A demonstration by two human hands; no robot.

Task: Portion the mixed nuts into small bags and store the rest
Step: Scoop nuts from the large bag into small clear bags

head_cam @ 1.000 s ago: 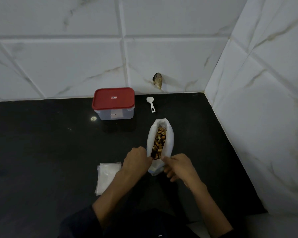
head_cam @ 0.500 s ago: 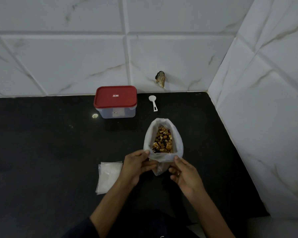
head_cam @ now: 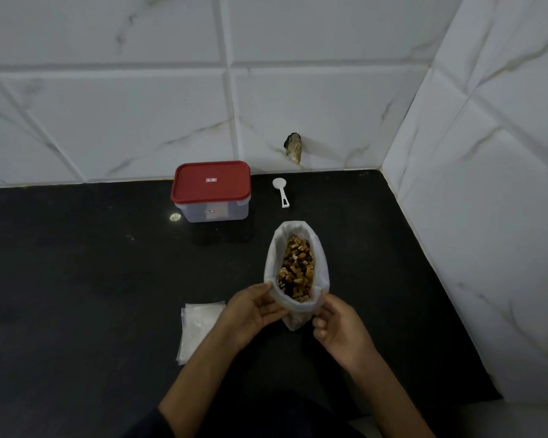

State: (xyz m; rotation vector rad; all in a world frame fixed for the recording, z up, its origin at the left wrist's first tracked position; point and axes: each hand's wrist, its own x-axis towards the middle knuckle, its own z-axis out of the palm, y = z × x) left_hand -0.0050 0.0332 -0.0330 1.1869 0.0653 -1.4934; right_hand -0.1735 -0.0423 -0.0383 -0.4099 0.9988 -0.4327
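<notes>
an open translucent white plastic bag (head_cam: 321,263) of mixed nuts (head_cam: 296,268) is gripped at its near rim by the left hand (head_cam: 250,311) and right hand (head_cam: 339,327).

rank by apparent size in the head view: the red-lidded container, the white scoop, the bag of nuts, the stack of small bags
1. bag of nuts and red-lidded container: look alike, and the bag is nearer the camera, so unranked
2. stack of small bags, partly hidden by the left arm
3. white scoop

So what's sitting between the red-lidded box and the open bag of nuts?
Nothing: in the head view, only bare black counter separates the box from the bag.
</notes>
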